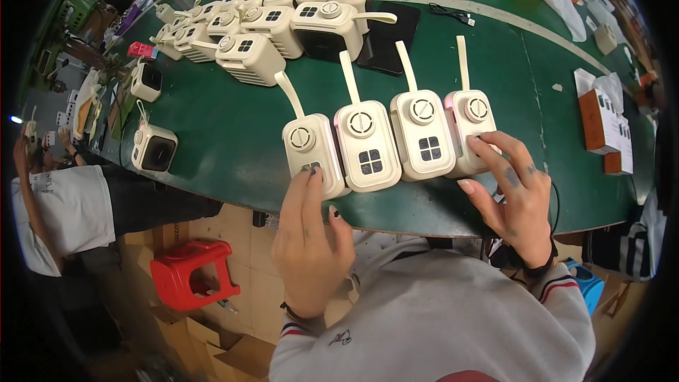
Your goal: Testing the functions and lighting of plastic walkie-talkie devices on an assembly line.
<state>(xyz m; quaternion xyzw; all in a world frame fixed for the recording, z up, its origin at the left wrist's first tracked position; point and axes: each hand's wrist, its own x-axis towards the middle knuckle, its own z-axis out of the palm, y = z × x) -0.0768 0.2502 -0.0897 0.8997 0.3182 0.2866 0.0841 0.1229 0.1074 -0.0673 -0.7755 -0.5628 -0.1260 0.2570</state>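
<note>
Four Cream Units (375, 138) Lined Up at Near Table Edge

Units are set side by side on the green table (219, 127), loop straps (349, 78) extending away from the operator. Left hand (308, 258): unclenched, fingertips on the button pad of the leftmost unit (311, 153). Right hand (522, 201): unclenched, finger at the buttons of the rightmost unit (463, 127), thumb apart. Similar units (258, 62) are grouped beyond, toward the left.

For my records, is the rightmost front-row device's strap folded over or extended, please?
Extended: the cream strap projects beyond the device, not across its dial.
</note>
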